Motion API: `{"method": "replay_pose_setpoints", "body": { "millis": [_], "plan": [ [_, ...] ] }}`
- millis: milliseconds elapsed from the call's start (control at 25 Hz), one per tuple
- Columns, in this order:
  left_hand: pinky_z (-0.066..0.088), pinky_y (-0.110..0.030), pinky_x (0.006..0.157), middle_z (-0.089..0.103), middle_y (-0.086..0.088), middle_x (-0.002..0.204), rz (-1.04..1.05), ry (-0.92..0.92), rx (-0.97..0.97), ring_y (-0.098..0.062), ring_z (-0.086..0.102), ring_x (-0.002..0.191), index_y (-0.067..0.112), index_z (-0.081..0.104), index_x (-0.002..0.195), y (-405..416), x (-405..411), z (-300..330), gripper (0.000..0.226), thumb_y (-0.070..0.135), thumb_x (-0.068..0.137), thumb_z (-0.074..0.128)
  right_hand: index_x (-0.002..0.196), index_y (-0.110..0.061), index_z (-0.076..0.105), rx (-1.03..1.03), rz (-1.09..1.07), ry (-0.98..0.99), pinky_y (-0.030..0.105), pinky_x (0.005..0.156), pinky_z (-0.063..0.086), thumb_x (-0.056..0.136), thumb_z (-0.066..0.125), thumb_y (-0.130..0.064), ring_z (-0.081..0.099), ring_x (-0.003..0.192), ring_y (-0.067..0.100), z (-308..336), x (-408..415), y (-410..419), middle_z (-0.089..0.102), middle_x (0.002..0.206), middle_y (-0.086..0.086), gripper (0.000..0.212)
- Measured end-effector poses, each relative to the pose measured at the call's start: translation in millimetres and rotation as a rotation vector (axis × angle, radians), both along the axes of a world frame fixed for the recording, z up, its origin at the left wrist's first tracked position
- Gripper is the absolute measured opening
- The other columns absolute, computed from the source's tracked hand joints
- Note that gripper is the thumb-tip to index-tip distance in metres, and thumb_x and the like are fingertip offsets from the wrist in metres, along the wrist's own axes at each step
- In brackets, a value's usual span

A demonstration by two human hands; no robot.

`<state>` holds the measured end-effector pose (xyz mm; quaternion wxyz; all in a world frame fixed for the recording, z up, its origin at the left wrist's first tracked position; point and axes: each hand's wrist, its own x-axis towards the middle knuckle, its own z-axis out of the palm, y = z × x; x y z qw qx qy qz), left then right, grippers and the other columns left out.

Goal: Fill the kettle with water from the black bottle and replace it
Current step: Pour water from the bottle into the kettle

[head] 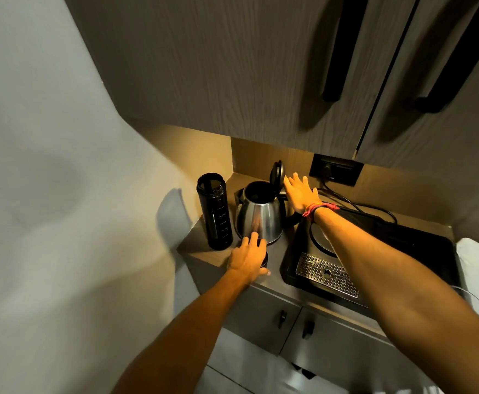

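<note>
The black bottle [215, 211] stands upright and uncapped at the left end of the counter. Just right of it is the steel kettle [259, 216], standing on the counter with its black lid [277, 172] hinged up. My left hand [249, 258] lies over a round black cap [265, 258] on the counter in front of the kettle, fingers curled around it. My right hand [300, 193] hovers above the kettle's handle beside the raised lid, fingers spread, holding nothing.
A black tray [403, 251] with the round kettle base [320, 240] and a perforated metal grate [326, 275] fills the counter's right side. A cable runs to the wall socket [336, 169]. Upper cabinets hang overhead, and a wall closes the left.
</note>
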<state>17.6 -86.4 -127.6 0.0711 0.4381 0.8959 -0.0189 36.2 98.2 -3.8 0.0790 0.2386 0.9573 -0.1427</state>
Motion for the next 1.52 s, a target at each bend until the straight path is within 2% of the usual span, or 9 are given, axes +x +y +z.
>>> {"method": "replay_pose_setpoints", "body": {
  "millis": [200, 280, 440, 600, 800, 920, 1120, 1320, 1520],
  "plan": [
    [0.046, -0.035, 0.074, 0.053, -0.007, 0.105, -0.136, 0.437, 0.583, -0.023, 0.053, 0.093, 0.012, 0.055, 0.108, 0.0, -24.5, 56.4, 0.053, 0.061, 0.088, 0.055, 0.157, -0.013, 0.012, 0.048, 0.031, 0.062, 0.064, 0.121, 0.014, 0.098, 0.048, -0.013, -0.001, 0.154, 0.04, -12.8, -4.5, 4.8, 0.002, 0.167, 0.014, 0.069],
    [0.043, -0.034, 0.081, 0.051, -0.005, 0.11, 0.035, 0.481, 0.737, -0.019, 0.047, 0.098, 0.015, 0.052, 0.112, -3.3, -47.5, 87.5, 0.059, 0.067, 0.083, 0.056, 0.158, -0.011, 0.009, 0.049, 0.041, 0.105, 0.061, 0.122, 0.013, 0.099, 0.045, -0.012, -0.001, 0.154, 0.038, -17.7, -7.4, 6.3, 0.0, 0.167, 0.013, 0.069],
    [0.043, -0.039, 0.1, 0.048, -0.006, 0.133, 0.613, 0.06, 1.01, -0.023, 0.046, 0.121, 0.015, 0.043, 0.133, -29.3, -79.8, 105.1, 0.096, 0.068, 0.061, 0.078, 0.158, -0.009, 0.005, 0.05, 0.043, 0.142, 0.058, 0.124, 0.012, 0.103, 0.04, -0.014, -0.002, 0.155, 0.034, -26.0, -10.8, 10.1, -0.001, 0.167, 0.01, 0.066],
    [0.05, -0.043, 0.102, 0.06, -0.008, 0.129, 0.645, -0.522, 1.09, -0.028, 0.057, 0.122, 0.013, 0.044, 0.137, -43.2, -87.1, 80.8, 0.095, 0.026, 0.059, 0.096, 0.158, -0.011, 0.006, 0.022, 0.033, 0.138, 0.059, 0.122, 0.011, 0.105, 0.033, -0.021, -0.001, 0.155, 0.034, -27.6, -12.6, 12.8, 0.0, 0.167, 0.009, 0.06],
    [0.053, -0.037, 0.097, 0.069, -0.004, 0.12, 0.668, -0.513, 1.113, -0.024, 0.064, 0.113, 0.018, 0.059, 0.13, -42.0, -90.5, 68.8, 0.077, 0.022, 0.062, 0.094, 0.157, -0.012, 0.012, 0.01, 0.027, 0.123, 0.064, 0.121, 0.014, 0.104, 0.034, -0.02, 0.002, 0.154, 0.037, -30.0, -10.8, 11.7, 0.003, 0.167, 0.012, 0.059],
    [0.056, -0.037, 0.09, 0.069, -0.003, 0.114, 0.597, -0.425, 1.045, -0.023, 0.066, 0.105, 0.018, 0.059, 0.125, -39.2, -88.5, 70.2, 0.072, 0.026, 0.061, 0.092, 0.156, -0.01, 0.015, 0.005, 0.023, 0.118, 0.064, 0.121, 0.016, 0.103, 0.033, -0.018, 0.004, 0.154, 0.037, -29.3, -11.8, 10.3, 0.005, 0.167, 0.013, 0.057],
    [0.055, -0.038, 0.074, 0.06, -0.003, 0.104, 0.476, -0.125, 0.693, -0.025, 0.064, 0.09, 0.018, 0.052, 0.114, -31.1, -87.6, 84.5, 0.071, 0.051, 0.058, 0.081, 0.155, -0.009, 0.017, -0.012, 0.017, 0.116, 0.064, 0.12, 0.015, 0.104, 0.034, -0.022, 0.004, 0.154, 0.038, -30.1, -12.4, 11.8, 0.006, 0.166, 0.014, 0.056],
    [0.055, -0.041, 0.077, 0.059, -0.01, 0.115, 0.34, 0.083, 0.343, -0.032, 0.065, 0.099, 0.013, 0.048, 0.125, -17.7, -94.0, 106.8, 0.085, 0.062, 0.062, 0.077, 0.155, -0.01, 0.017, 0.0, 0.029, 0.13, 0.065, 0.119, 0.018, 0.103, 0.036, -0.022, 0.006, 0.154, 0.038, -32.1, -11.4, 14.4, 0.009, 0.166, 0.015, 0.057],
    [0.056, -0.04, 0.077, 0.061, -0.011, 0.112, 0.273, 0.209, 0.139, -0.031, 0.067, 0.097, 0.013, 0.049, 0.124, -4.9, -92.1, 124.1, 0.08, 0.057, 0.064, 0.08, 0.155, -0.009, 0.017, 0.023, 0.044, 0.132, 0.063, 0.12, 0.018, 0.103, 0.035, -0.022, 0.006, 0.153, 0.039, -32.3, -11.9, 16.5, 0.009, 0.165, 0.016, 0.057]
  ]
}}
